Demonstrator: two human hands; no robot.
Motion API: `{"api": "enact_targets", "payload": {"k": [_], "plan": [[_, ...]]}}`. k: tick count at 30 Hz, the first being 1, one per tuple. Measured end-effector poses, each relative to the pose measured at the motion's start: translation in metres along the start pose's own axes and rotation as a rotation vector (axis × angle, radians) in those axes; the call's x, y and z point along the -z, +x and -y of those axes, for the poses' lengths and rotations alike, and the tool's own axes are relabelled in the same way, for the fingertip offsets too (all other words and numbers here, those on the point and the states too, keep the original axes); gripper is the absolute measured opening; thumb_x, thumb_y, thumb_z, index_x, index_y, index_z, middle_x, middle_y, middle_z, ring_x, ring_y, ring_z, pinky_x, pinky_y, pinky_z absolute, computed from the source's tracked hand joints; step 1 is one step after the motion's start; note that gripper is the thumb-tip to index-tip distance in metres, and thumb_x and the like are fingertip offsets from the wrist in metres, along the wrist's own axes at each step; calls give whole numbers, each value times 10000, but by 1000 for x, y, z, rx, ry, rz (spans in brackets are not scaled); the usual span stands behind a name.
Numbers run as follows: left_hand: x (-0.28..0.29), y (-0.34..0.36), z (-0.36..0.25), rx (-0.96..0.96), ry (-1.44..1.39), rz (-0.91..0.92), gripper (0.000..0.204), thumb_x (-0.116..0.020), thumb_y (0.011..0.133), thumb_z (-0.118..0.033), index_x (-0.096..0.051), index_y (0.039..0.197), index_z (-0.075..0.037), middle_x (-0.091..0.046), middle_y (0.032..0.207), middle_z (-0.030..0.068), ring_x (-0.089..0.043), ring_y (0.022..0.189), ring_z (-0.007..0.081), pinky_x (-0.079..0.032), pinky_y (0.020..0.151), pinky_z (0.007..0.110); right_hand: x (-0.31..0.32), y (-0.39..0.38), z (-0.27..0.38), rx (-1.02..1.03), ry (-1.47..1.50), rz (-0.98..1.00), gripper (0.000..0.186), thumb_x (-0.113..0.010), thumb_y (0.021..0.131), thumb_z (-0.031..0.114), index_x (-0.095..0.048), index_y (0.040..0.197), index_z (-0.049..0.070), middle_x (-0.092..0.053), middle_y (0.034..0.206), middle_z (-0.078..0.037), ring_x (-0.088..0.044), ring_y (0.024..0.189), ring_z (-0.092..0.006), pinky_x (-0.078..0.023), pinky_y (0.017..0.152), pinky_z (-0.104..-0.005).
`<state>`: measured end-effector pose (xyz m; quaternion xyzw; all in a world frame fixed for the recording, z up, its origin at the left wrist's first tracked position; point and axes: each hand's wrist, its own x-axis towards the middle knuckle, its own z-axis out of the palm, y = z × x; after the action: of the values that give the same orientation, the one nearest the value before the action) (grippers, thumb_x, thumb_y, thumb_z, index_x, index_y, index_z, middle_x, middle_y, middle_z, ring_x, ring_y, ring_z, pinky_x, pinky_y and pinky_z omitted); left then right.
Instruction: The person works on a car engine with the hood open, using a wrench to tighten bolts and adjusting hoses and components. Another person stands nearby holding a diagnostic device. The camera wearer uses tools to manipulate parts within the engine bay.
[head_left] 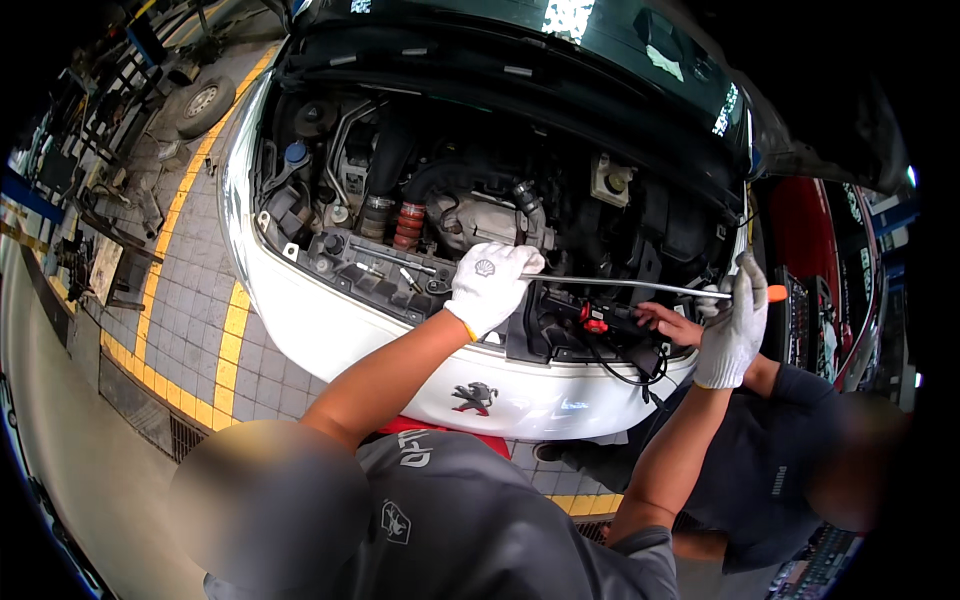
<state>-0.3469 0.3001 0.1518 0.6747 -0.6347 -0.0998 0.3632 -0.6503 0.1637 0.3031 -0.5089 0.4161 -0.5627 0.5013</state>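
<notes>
My left hand [493, 287], in a white glove, is closed around one end of a long thin metal rod [620, 283] above the front of an open engine bay. The rod runs slightly downward to the right and ends in an orange tip [777, 293]. My right hand [735, 325], also gloved, grips the rod near that orange end. Its fingers point upward and partly hide the rod. Below the rod lies a red and black part [593, 318] with black cables. A silver engine cover [485, 220] sits behind my left hand.
A co-worker's bare hand [672, 325] reaches in beside my right hand; their dark shirt [770, 470] is close on the right. The white front bumper [480, 395] lies under my forearms. A loose wheel [207, 106] rests on the tiled floor at the far left.
</notes>
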Motion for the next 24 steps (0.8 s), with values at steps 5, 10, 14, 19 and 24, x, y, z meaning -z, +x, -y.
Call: {"api": "enact_targets", "payload": {"k": [5, 10, 14, 19, 24], "plan": [[37, -4, 73, 192, -115, 1, 229, -625, 892, -37, -684, 1108, -81, -785, 1102, 69, -735, 1055, 296, -573, 914, 426, -60, -61, 39, -339, -1015, 343, 496, -571, 1085, 446, -681, 1252, -9, -687, 749, -102, -679, 637, -197, -518, 593, -338], [53, 38, 117, 154, -262, -109, 295, -559, 862, -8, -654, 1128, -92, -763, 1146, 97, -705, 1086, 342, -550, 940, 468, -128, -94, 48, -255, -1674, 812, 529, -586, 1020, 571, -795, 1048, 86, -745, 986, -210, -732, 958, -377, -551, 842, -464], [33, 111, 125, 88, -279, 40, 259, -611, 889, -88, -659, 1143, -102, -743, 1078, 114, -700, 1049, 337, -542, 949, 449, -165, -92, -2, -544, -767, 695, 455, -580, 1082, 455, -704, 1164, 25, -633, 725, -63, -662, 597, -181, -543, 593, -330], [-20, 161, 173, 20, -10, -41, 534, -720, 922, -296, -585, 1407, -117, -634, 1345, 123, -532, 1331, 338, -363, 1189, 469, -196, -33, -64, -616, -617, 539, 464, -488, 1135, 338, -567, 1370, -54, -557, 635, -11, -471, 402, -88, -375, 382, -233], [-79, 200, 258, 53, 136, 60, 571, -686, 934, -259, -549, 1467, -105, -556, 1506, 126, -482, 1416, 322, -268, 1266, 490, -208, 14, -105, -591, -635, 371, 461, -530, 1111, 344, -610, 1329, -54, -526, 588, 2, -437, 383, -78, -338, 372, -225]]}}
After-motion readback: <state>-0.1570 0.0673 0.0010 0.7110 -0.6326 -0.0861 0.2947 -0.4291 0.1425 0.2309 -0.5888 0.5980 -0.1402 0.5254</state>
